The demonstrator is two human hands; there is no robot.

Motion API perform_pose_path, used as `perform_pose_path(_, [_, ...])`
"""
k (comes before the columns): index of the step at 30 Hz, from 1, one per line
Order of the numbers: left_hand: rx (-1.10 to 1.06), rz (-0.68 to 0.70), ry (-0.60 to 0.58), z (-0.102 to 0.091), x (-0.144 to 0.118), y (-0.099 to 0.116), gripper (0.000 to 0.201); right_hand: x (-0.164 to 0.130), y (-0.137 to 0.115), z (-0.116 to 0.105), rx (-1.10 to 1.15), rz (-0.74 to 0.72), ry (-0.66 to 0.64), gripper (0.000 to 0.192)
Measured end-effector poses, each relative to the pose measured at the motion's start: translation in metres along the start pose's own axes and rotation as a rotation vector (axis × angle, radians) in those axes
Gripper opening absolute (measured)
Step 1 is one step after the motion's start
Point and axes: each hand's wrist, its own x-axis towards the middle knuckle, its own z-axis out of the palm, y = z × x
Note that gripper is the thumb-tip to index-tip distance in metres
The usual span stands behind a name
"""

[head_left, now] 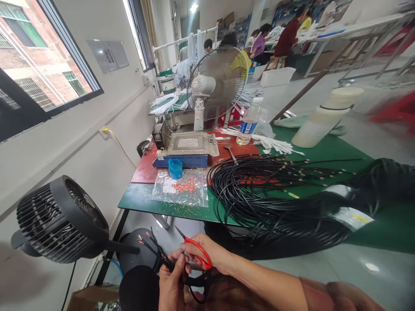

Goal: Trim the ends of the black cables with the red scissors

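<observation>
My left hand (173, 276) is closed around several black cables (152, 247), whose stripped ends with thin coloured wires stick out to the upper left. Close against it, my right hand (202, 248) holds red-handled scissors (198, 247), with their dark blades pointing up and left. The fingertips of both hands meet at a cable, but its end is hidden there. On the table beyond lies a large bundle of black cables (253, 203). A clear plastic bag (158, 194) with small red and orange bits (186, 185) on it lies to the left of that bundle.
A blue cup (175, 169) stands before a blue-sided heating device (184, 160). Behind are a water bottle (249, 123), white cables (275, 144) and a standing fan (217, 82). A white cylindrical container (320, 121) leans right. A black fan (65, 220) stands left. People sit far back.
</observation>
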Motion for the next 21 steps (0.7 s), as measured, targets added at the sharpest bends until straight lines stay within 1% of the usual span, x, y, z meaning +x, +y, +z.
perform_pose_path(4, [-0.058, -0.004, -0.002, 0.002, 0.000, -0.001, 0.018, 0.000, 0.008, 0.001, -0.055, -0.068, -0.002, 0.045])
perform_pose_path(6, [-0.067, -0.010, -0.007, 0.004, -0.001, -0.001, 0.018, -0.001, 0.012, 0.002, -0.048, -0.094, -0.006, 0.045])
perform_pose_path(12, [-0.133, 0.007, -0.030, 0.010, -0.005, 0.005, 0.019, -0.004, 0.013, 0.002, 0.121, 0.009, -0.055, 0.046])
perform_pose_path(17, [-0.116, -0.003, -0.047, 0.007, -0.005, 0.005, 0.016, -0.004, 0.008, 0.003, 0.126, 0.026, -0.061, 0.043])
perform_pose_path(21, [-0.123, 0.007, -0.038, 0.004, -0.003, 0.001, 0.017, -0.008, 0.006, 0.004, 0.131, 0.014, -0.027, 0.048])
